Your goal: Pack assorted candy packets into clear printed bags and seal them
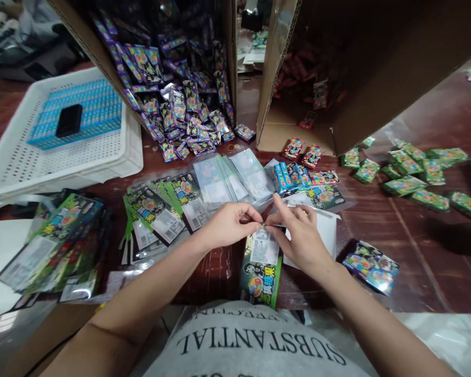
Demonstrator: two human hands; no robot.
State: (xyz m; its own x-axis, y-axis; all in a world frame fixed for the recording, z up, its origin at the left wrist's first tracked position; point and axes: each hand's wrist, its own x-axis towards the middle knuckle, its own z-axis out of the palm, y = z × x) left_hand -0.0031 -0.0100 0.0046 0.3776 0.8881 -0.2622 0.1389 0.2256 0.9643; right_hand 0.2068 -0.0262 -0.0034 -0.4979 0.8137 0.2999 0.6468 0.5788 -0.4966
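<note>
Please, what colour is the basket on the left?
The basket is white, best seen in the head view.

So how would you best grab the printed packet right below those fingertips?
Probably by the near end of the printed packet, pinching top and underside, coming from the shirt side: it looks thin and flat, and the left hand and right hand seem to pinch its far end.

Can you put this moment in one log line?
left hand: pinching card's far edge | right hand: at same edge | phone: on blue boxes in basket | purple box: right of card
</note>
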